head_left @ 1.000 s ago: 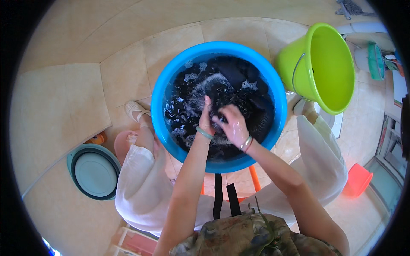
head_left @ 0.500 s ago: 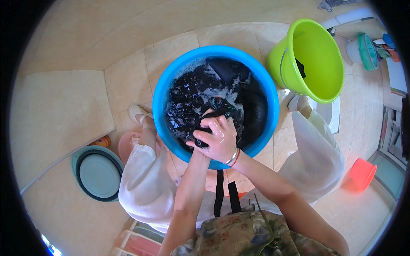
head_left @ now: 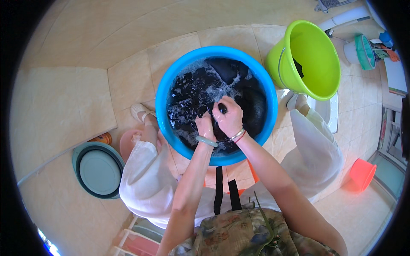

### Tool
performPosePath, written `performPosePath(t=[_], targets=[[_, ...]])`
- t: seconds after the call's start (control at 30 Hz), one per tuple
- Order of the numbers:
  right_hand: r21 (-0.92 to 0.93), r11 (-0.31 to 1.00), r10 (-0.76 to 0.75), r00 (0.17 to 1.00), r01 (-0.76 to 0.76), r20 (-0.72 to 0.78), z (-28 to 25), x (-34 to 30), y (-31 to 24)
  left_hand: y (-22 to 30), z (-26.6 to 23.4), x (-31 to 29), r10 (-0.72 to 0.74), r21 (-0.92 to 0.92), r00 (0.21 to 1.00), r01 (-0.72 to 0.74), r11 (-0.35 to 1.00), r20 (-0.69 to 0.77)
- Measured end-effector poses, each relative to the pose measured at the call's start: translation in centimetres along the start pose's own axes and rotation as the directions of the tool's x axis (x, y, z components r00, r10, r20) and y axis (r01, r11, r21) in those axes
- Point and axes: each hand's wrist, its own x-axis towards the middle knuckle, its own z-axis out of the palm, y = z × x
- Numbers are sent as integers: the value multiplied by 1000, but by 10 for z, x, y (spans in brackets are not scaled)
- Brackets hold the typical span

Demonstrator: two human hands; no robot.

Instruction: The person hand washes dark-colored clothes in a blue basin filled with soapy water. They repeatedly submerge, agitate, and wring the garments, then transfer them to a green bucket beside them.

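Soapy dark water and black cloth [head_left: 188, 91] fill a round blue basin [head_left: 162, 104] standing between my legs. My right hand [head_left: 231, 117] is curled around a wet black cloth [head_left: 222, 108], and a dark bunch of it pokes out of the fist. Close beside it, my left hand [head_left: 205, 126] is also closed, gripping black cloth near the water's surface. Cloth stretches between the two hands. A pale green bangle [head_left: 206, 141] circles my left wrist. Bracelets sit on my right one. How much cloth lies under water is hidden.
A lime green bucket [head_left: 279, 64] with a black piece [head_left: 298, 68] inside stands right of the basin. To the left are a grey-green collapsible basin [head_left: 100, 173] and a pink basin [head_left: 127, 143]. A coral tub [head_left: 363, 175] sits at far right on the tiled floor.
My hands were clasped together over the cloth; now they are side by side, the right one moved up and right. The left hand's bangle has come into view.
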Motion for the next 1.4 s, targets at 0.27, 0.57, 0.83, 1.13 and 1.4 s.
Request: performPosePath(t=[0.27, 0.57, 0.83, 1.13, 1.4], targets=[[-19, 999, 43, 994, -45, -97, -31, 23, 78, -9, -9, -1, 209, -106, 977, -205, 973, 32], [-146, 989, -7, 991, 27, 135, -30, -9, 79, -28, -22, 28, -3, 11, 1000, 4, 1000, -24], [-711, 703, 314, 882, 33, 352, 36, -14, 116, -80, -61, 105, 156, 290, 984, -173, 941, 83], [-409, 911, 89, 942, 53, 322, 31, -3, 93, -54, -38, 94, -255, -223, 945, 299, 928, 205], [-111, 877, -358, 791, 467, 495, -28, -42, -39, 5, -14, 24, -130, -395, 759, 468, 791, 638]])
